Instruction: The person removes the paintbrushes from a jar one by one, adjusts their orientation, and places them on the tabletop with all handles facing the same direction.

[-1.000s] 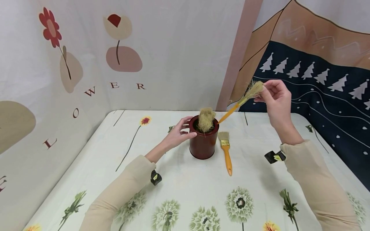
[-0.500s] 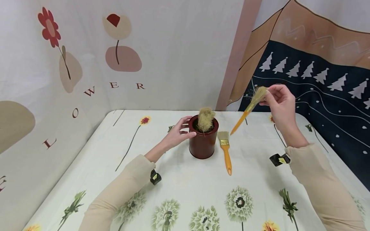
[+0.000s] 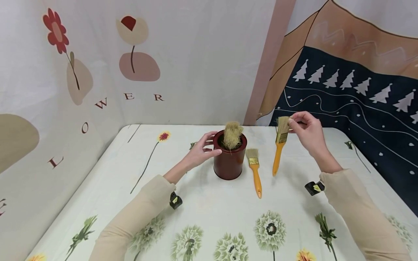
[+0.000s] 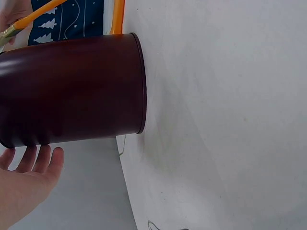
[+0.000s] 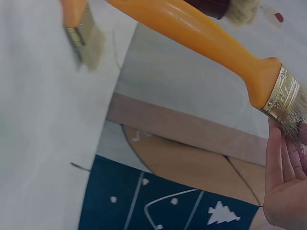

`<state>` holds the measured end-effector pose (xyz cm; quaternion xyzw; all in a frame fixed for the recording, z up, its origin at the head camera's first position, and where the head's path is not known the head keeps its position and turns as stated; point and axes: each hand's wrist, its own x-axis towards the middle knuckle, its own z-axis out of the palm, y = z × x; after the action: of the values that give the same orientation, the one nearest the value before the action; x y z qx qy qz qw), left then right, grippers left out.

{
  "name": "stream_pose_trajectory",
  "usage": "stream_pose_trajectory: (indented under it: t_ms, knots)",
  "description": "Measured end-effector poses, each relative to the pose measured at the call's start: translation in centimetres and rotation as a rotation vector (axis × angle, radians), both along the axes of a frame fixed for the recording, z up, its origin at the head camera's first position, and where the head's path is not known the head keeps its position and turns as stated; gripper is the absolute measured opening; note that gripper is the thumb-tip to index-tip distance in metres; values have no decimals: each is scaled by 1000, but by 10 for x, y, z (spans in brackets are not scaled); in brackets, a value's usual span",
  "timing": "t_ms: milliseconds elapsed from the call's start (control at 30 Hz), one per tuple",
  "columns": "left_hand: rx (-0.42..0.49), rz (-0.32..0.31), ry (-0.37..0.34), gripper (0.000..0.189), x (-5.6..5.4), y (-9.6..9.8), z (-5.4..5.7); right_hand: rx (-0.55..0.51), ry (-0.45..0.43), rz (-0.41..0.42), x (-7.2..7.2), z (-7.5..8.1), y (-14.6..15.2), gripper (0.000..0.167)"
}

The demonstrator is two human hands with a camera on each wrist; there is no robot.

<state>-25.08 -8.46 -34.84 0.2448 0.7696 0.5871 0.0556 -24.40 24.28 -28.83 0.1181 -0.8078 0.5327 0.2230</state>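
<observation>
My left hand [image 3: 201, 149] holds a dark red cylindrical pot [image 3: 228, 165] at its left side, thumb along the front rim and fingers further back. In the left wrist view its fingertips meet the pot's side. A tuft of shaggy beige fibres [image 3: 233, 135] sticks up out of the pot. My right hand [image 3: 307, 130] pinches a paintbrush [image 3: 279, 154] by its bristles, to the right of the pot. The brush's orange handle points down, close over the tablecloth. A second, similar paintbrush [image 3: 255, 174] lies between it and the pot, bristles toward the back.
A white cloth with printed flowers covers the table [image 3: 209, 203]. Behind it hang a pale curtain [image 3: 196, 72] with flower prints and, at the right, a dark blue cloth [image 3: 359, 94] with white trees. Each wrist carries a small black camera.
My right hand has lowered, bringing the paintbrush away from the pot's rim to the right and down. Its handle has swung from slanted to nearly upright. The left hand and pot stay put.
</observation>
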Motion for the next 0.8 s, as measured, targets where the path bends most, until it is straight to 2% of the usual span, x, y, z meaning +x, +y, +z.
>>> stream_pose_trajectory:
  t_ms: [67, 200, 267, 367, 433, 567, 733, 767, 800]
  knots:
    - [6, -9, -7, 65, 5, 1, 6, -18, -28, 16, -14, -17, 11, 18]
    - [-2, -8, -15, 64, 10, 2, 13, -74, -119, 50, -63, -72, 46, 26]
    - [-5, -5, -12, 63, 11, 2, 14, -71, -144, 46, -90, -104, 64, 29]
    - [4, -7, -9, 62, 11, 2, 14, -23, -143, 48, -114, -136, 78, 32]
    - [11, -10, -5, 61, 11, 2, 14, 14, -121, 29, -122, -152, 80, 33]
    - [15, -14, -4, 61, 11, 1, 13, 49, -143, 0, -120, -165, 76, 35]
    - [11, -13, -1, 62, 11, 2, 14, 95, -227, -15, -108, -161, 66, 38]
    - [11, -13, 1, 62, 11, 2, 14, 73, -250, 25, -98, -150, 60, 33]
    - [8, -13, 1, 62, 11, 2, 14, 75, -266, 32, -96, -149, 58, 33]
